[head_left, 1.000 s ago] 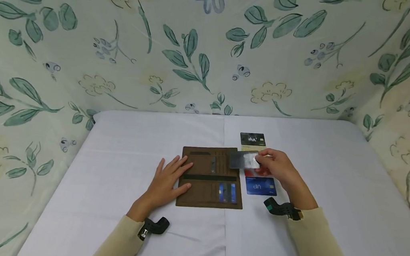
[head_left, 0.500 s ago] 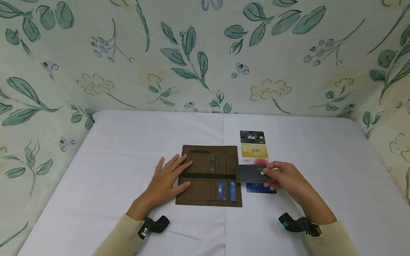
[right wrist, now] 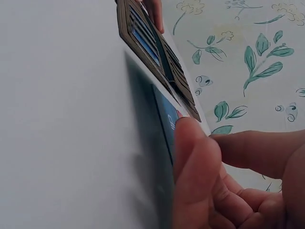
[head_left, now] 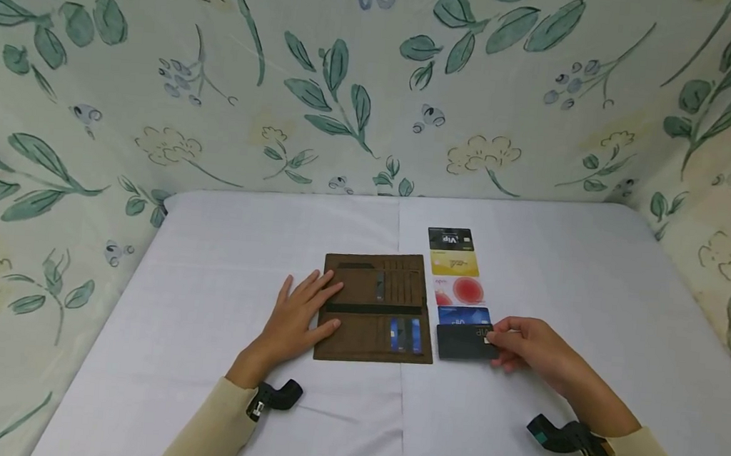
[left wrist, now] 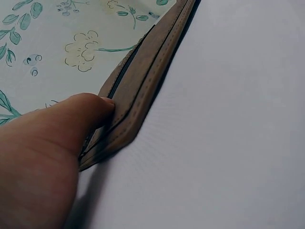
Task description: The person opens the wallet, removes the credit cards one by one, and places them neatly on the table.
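"VIP" on far black card (head_left: pixel 451 239), near black card (head_left: pixel 461 344) and, part-hidden, blue card (head_left: pixel 464 314)

Indoor nook, floral backdrop (head_left: pixel 390 79), white-clothed table (head_left: pixel 241 247)

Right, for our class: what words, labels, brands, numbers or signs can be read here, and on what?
"Vip": black card at the far end.
"VIP": dark card pinched by the right hand.
Blue card: lettering partly covered, not fully readable.
Yellow card and red-circle card: lettering too small and blurred.
Slotted cards in the wallet: nothing legible.
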`<state>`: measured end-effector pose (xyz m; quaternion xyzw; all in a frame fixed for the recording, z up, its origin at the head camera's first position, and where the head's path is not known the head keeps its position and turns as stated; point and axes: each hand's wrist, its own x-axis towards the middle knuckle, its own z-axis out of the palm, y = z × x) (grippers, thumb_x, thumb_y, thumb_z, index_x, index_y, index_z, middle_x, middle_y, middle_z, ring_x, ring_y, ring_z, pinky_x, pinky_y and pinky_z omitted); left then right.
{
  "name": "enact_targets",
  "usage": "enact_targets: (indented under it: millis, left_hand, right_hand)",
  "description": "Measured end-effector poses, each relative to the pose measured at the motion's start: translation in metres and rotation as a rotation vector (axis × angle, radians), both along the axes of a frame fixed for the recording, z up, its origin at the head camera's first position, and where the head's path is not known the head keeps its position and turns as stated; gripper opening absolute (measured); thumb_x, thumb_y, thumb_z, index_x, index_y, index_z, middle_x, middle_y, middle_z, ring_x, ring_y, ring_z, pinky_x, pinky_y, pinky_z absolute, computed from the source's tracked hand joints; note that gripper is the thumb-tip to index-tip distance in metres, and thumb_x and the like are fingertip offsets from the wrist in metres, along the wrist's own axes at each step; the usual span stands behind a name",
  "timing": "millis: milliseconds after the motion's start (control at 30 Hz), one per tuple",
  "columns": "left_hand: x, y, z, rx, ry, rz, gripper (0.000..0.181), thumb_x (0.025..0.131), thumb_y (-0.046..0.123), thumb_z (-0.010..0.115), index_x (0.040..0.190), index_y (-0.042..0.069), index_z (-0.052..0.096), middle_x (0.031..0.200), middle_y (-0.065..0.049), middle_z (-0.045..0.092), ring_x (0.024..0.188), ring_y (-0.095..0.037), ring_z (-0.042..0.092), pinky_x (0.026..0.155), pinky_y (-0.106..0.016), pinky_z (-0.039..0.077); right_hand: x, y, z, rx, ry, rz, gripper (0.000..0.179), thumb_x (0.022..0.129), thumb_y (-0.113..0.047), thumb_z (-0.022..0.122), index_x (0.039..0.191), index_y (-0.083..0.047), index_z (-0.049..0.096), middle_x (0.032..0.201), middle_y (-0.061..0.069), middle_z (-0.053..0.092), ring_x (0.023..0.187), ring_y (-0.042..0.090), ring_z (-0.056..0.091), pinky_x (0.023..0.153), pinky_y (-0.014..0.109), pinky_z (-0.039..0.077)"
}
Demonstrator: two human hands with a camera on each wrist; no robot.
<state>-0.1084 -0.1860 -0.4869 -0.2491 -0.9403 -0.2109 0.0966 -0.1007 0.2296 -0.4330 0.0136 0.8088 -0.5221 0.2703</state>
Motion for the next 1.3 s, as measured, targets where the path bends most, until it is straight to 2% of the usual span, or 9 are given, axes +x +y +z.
enact_targets:
  millis: [233, 333, 567, 667, 967, 1300]
  left_hand:
    - [0.001, -0.002, 0.003, 0.002, -0.013, 0.01, 0.063, 0.093, 0.047, 0.058, 0.147, 0.02, 0.042, 0.155, -0.005, 0.032, 0.144, -0.03, 0.025, 0.112, -0.063, 0.006]
    - [0.0, -0.001, 0.002, 0.005, -0.017, 0.01, 0.063, 0.093, 0.047, 0.058, 0.148, 0.02, 0.042, 0.156, -0.005, 0.032, 0.144, -0.03, 0.024, 0.112, -0.063, 0.005]
    - [-0.002, -0.001, 0.0, 0.004, -0.008, 0.01, 0.063, 0.093, 0.047, 0.059, 0.148, 0.02, 0.042, 0.156, -0.004, 0.031, 0.144, -0.029, 0.024, 0.112, -0.063, 0.006]
    - [-0.002, 0.0, 0.0, 0.002, -0.017, 0.012, 0.063, 0.093, 0.048, 0.057, 0.148, 0.021, 0.041, 0.156, -0.004, 0.031, 0.144, -0.028, 0.023, 0.112, -0.062, 0.005]
    - [-0.001, 0.0, -0.002, 0.011, -0.014, 0.01, 0.063, 0.093, 0.047, 0.058, 0.148, 0.02, 0.042, 0.156, -0.004, 0.032, 0.144, -0.03, 0.024, 0.112, -0.063, 0.005]
    - [-0.001, 0.001, 0.0, 0.004, -0.019, 0.004, 0.064, 0.093, 0.047, 0.058, 0.148, 0.02, 0.042, 0.156, -0.005, 0.032, 0.144, -0.03, 0.025, 0.111, -0.063, 0.005]
  right_hand:
    - [0.011, 0.004, 0.0, -0.042, -0.03, 0.03, 0.032, 0.093, -0.02, 0.065, 0.104, 0.008, 0.056, 0.077, 0.011, 0.065, 0.066, 0.02, 0.068, 0.063, 0.03, 0.058]
    - [0.013, 0.002, 0.0, 0.009, -0.011, 0.02, 0.03, 0.091, -0.019, 0.068, 0.1, 0.007, 0.057, 0.073, 0.01, 0.065, 0.064, 0.02, 0.068, 0.061, 0.031, 0.058]
    - [0.015, -0.003, 0.001, 0.263, 0.077, 0.022, 0.026, 0.087, -0.024, 0.071, 0.089, 0.001, 0.063, 0.064, 0.006, 0.063, 0.055, 0.018, 0.063, 0.055, 0.03, 0.056]
    - [0.016, -0.004, 0.003, 0.325, 0.078, 0.039, 0.025, 0.087, -0.025, 0.072, 0.087, -0.001, 0.063, 0.062, 0.005, 0.062, 0.052, 0.017, 0.062, 0.053, 0.03, 0.055]
    - [0.015, -0.005, 0.007, 0.354, 0.082, 0.051, 0.026, 0.087, -0.024, 0.072, 0.091, -0.002, 0.057, 0.059, 0.005, 0.062, 0.049, 0.019, 0.061, 0.052, 0.031, 0.055]
    - [0.016, -0.008, 0.007, 0.415, 0.139, 0.06, 0.024, 0.087, -0.022, 0.071, 0.081, -0.005, 0.055, 0.057, 0.004, 0.059, 0.047, 0.016, 0.058, 0.05, 0.029, 0.052]
